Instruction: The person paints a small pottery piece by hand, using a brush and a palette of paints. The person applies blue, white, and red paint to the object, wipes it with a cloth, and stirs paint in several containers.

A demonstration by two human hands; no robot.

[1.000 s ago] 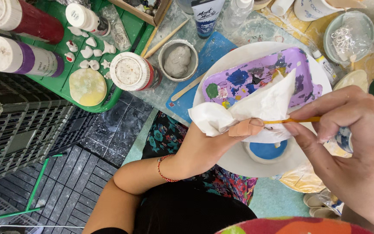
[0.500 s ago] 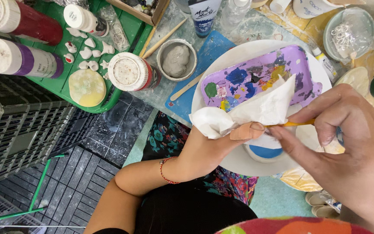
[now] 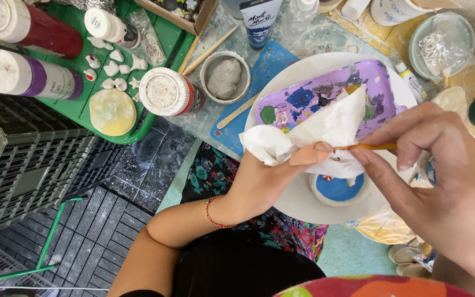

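Both hands work together: left hand (image 3: pixel 265 176) clamps a white tissue (image 3: pixel 325 132) around what seems the tip of a brush (image 3: pixel 372 147), which right hand (image 3: pixel 441 176) pinches.

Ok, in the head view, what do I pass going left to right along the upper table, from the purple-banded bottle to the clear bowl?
Purple-banded bottle → pale yellow disc → red-sided jar with white lid → small bowl of grey clay → purple paint palette → clear bowl.
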